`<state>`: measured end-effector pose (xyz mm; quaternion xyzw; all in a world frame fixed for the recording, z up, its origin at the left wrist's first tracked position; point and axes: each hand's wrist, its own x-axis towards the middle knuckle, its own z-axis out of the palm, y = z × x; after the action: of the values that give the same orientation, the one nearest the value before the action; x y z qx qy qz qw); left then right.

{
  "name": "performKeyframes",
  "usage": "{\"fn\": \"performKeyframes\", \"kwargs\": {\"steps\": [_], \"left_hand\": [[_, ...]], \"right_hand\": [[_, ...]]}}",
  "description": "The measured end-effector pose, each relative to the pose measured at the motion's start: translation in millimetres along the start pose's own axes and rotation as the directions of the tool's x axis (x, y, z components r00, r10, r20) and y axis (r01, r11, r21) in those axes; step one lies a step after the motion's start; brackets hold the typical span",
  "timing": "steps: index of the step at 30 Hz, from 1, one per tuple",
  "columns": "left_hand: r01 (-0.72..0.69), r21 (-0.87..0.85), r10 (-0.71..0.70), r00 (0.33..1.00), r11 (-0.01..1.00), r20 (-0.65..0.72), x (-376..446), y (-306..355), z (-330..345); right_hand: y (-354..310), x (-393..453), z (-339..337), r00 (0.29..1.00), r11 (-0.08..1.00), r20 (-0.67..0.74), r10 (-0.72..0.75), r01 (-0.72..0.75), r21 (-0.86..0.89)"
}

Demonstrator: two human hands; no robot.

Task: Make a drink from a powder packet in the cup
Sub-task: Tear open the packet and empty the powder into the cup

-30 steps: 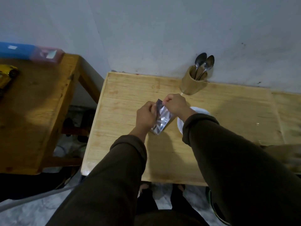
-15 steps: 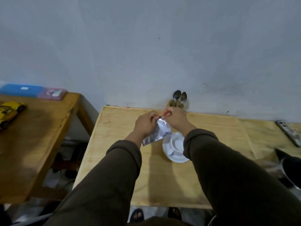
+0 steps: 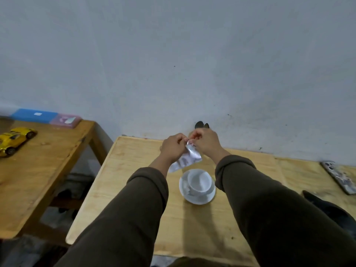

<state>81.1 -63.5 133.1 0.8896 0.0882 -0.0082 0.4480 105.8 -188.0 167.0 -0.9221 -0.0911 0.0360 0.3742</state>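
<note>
A silver foil powder packet (image 3: 185,158) hangs in the air above the light wooden table (image 3: 138,170). My left hand (image 3: 173,147) and my right hand (image 3: 205,142) both pinch its top edge, fingertips close together. Below the packet and a little to the right, a white cup (image 3: 199,183) stands on a white saucer (image 3: 198,198); the cup looks empty. Two spoon bowls (image 3: 201,125) stick up behind my right hand; their holder is hidden.
A darker wooden table (image 3: 44,162) to the left carries a yellow toy car (image 3: 14,138), a blue box (image 3: 33,115) and a pink box (image 3: 65,120). A phone (image 3: 340,177) lies at the far right by the wall. A dark object (image 3: 333,211) sits at the right edge.
The camera has tilted up, showing more wall. My hands have stayed together at the packet's top edge, and the cup on its saucer now shows fully below them.
</note>
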Motion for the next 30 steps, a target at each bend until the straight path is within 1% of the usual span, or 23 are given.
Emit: {"fn": "performKeyframes", "kwargs": {"steps": [4,6,8,10,12,14,16,18,20,25,28,30], "left_hand": [[0.048,-0.090,-0.049,0.999,0.995,-0.003,-0.4,11.4,3.6],[0.082,-0.125,-0.080,0.997,0.989,0.021,-1.4,16.1,4.9],[0.134,-0.213,-0.127,0.991,0.968,0.045,-1.7,18.6,6.4],[0.204,-0.298,-0.188,0.979,0.932,0.079,-3.2,21.4,8.8],[0.244,-0.340,-0.222,0.970,0.908,0.104,-3.9,23.3,13.8],[0.286,-0.361,-0.254,0.958,0.887,0.134,-4.8,27.2,18.0],[0.326,-0.345,-0.290,0.945,0.880,0.153,-4.9,29.0,21.0],[0.353,-0.343,-0.322,0.935,0.871,0.146,-3.8,28.7,19.3],[0.340,-0.370,-0.318,0.940,0.864,0.122,-1.4,26.7,16.8],[0.337,-0.327,-0.323,0.941,0.883,0.097,3.7,22.0,12.6],[0.384,-0.293,-0.389,0.920,0.875,0.043,8.2,16.2,9.0],[0.441,-0.320,-0.458,0.889,0.839,0.024,9.0,10.5,4.1]], "right_hand": [[0.7,0.0,0.1,0.996,0.997,-0.067,-0.056,0.053,-0.057],[1.4,-1.2,0.3,0.993,0.993,-0.073,-0.091,0.084,-0.087],[2.1,-4.0,-0.6,0.990,0.987,-0.068,-0.124,0.116,-0.111],[3.8,-7.5,-3.1,0.986,0.980,-0.060,-0.154,0.145,-0.136],[6.4,-10.9,-6.1,0.980,0.965,-0.042,-0.196,0.185,-0.186],[7.0,-15.3,-9.3,0.971,0.941,-0.023,-0.237,0.224,-0.252],[4.9,-20.6,-9.9,0.960,0.910,0.007,-0.280,0.268,-0.315],[3.5,-25.7,-6.7,0.949,0.886,0.062,-0.311,0.312,-0.343],[4.2,-28.2,-4.5,0.947,0.890,0.099,-0.306,0.321,-0.325],[0.2,-34.2,-12.8,0.973,0.950,0.069,-0.222,0.232,-0.207],[1.6,-45.7,-20.2,0.971,0.952,0.074,-0.229,0.239,-0.192],[6.2,-52.4,-23.6,0.973,0.965,0.113,-0.202,0.217,-0.147]]}}
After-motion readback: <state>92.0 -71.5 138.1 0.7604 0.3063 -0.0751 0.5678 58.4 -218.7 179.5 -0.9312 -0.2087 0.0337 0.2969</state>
